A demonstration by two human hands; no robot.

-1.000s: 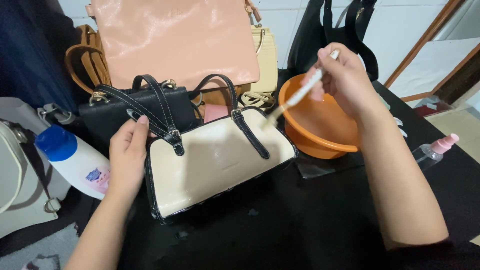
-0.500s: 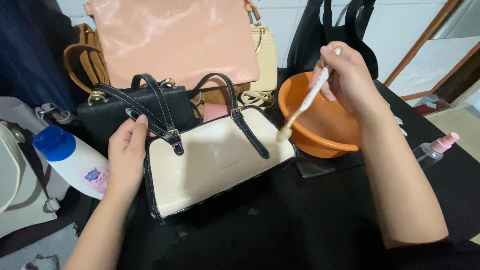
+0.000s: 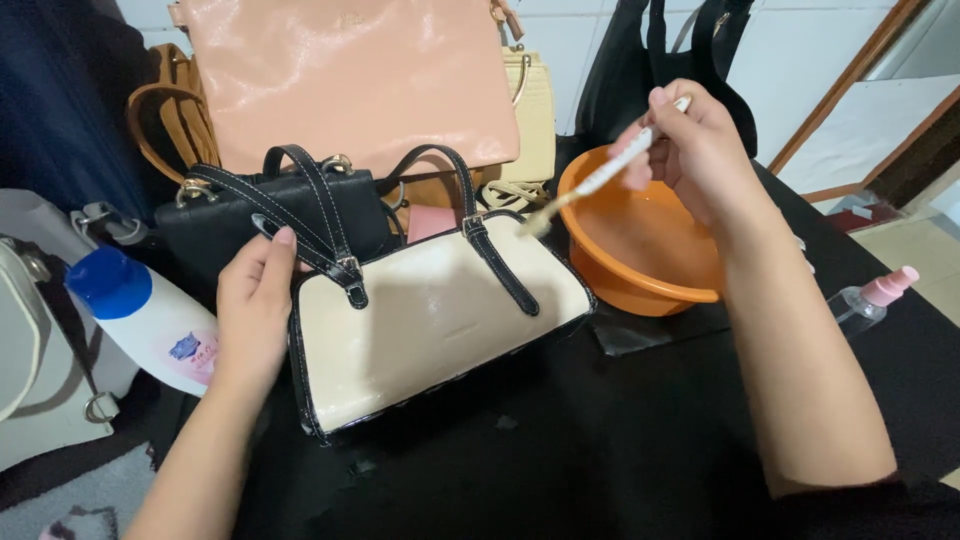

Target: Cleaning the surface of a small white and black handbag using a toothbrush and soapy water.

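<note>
Lying open in front of the cream handbag [image 3: 440, 330]: bare black tabletop [image 3: 600, 440]. Crowding its far edge: black bag [image 3: 250, 225], pink bag [image 3: 350, 80]. Blocking the left flank: left hand [image 3: 252, 310], white bottle [image 3: 150, 320]. Hemming the right corner: orange basin [image 3: 640, 245], right hand [image 3: 700, 150] with toothbrush [image 3: 590, 185] hovering above.

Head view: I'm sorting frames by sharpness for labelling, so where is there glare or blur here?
Head view: soft glare on the glossy pink bag and a faint sheen on the cream handbag; the brush in the right hand is slightly motion-blurred at its tip; the left hand on the handbag's edge is sharp; the black cloth swallows most shadow detail.
</note>
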